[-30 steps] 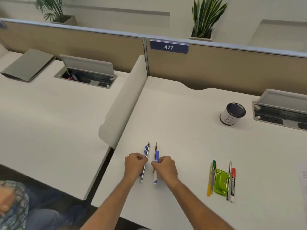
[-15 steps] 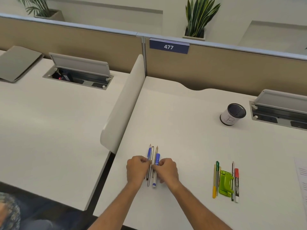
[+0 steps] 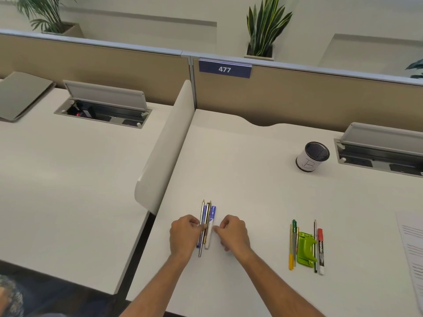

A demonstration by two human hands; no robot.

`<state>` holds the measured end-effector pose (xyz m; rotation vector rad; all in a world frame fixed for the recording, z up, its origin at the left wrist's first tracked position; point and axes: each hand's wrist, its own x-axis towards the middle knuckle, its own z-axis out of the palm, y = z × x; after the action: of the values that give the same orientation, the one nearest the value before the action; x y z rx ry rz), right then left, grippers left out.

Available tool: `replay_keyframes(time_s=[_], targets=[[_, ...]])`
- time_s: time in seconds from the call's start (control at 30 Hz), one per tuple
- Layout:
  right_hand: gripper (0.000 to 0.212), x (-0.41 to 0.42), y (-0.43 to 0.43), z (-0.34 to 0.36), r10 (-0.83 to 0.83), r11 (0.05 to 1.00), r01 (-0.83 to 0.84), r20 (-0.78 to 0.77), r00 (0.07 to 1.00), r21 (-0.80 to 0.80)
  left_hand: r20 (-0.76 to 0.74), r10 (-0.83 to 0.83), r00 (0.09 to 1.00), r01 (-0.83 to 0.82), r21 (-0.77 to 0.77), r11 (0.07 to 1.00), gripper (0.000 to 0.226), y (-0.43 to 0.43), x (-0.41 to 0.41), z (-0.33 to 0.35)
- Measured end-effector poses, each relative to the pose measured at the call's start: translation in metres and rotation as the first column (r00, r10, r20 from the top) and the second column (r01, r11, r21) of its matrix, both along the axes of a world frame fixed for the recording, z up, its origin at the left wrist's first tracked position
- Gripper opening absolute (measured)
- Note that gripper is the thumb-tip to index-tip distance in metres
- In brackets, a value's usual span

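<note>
Here left hand (image 3: 185, 234) pinches bunched pens (image 3: 207, 221), right hand (image 3: 232, 232) beside

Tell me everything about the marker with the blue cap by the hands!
The marker has a white, plastic-looking body and a blue cap, which is on. It lies flat on the white desk, cap pointing away, rightmost in a tight row, touching the pencils beside it. The right hand seems to touch its side with its fingertips; the left hand presses the pencils.

Blue-capped white marker (image 3: 212, 217); lime-green punch (image 3: 305, 249); black mesh cup (image 3: 317, 151) (white label); red-capped marker (image 3: 321, 250).
</note>
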<state>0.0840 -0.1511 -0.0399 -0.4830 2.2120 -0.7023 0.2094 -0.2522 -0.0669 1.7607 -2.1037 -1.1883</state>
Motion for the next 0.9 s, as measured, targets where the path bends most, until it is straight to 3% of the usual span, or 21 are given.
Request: replay_keyframes(time_s=[0.1, 0.33, 0.47, 0.6, 0.77, 0.9], targets=[[0.018, -0.008, 0.021, 0.006, -0.001, 0.999, 0.0, -0.025, 1.0, -0.039, -0.007, -0.027, 1.0, 0.027, -0.019, 0.999, 0.019, -0.001, 0.003, 0.001], [0.018, -0.023, 0.123, 0.018, 0.06, 0.996, -0.073, -0.244, 0.968, -0.045, 0.05, -0.204, 0.978, 0.209, -0.128, 0.97, 0.012, 0.008, 0.005, 0.001], [0.017, -0.045, 0.177, 0.021, -0.186, 0.981, 0.165, -0.272, 0.944, -0.1, -0.093, -0.265, 0.96, 0.262, -0.048, 0.964, 0.012, 0.048, -0.017, 0.005], [0.022, -0.069, 0.215, 0.016, -0.457, 0.889, 0.426, -0.261, 0.85, -0.17, -0.204, -0.277, 0.939, 0.3, 0.094, 0.949, 0.013, 0.106, -0.063, 0.005], [0.022, -0.098, 0.243, 0.01, -0.571, 0.821, 0.552, -0.249, 0.782, -0.147, -0.247, -0.297, 0.923, 0.343, 0.174, 0.923, 0.008, 0.171, -0.119, 0.004], [0.012, -0.125, 0.254, 0.002, -0.565, 0.823, 0.56, -0.229, 0.793, -0.095, -0.157, -0.345, 0.925, 0.362, 0.095, 0.927, 0.014, 0.202, -0.152, 0.006]])
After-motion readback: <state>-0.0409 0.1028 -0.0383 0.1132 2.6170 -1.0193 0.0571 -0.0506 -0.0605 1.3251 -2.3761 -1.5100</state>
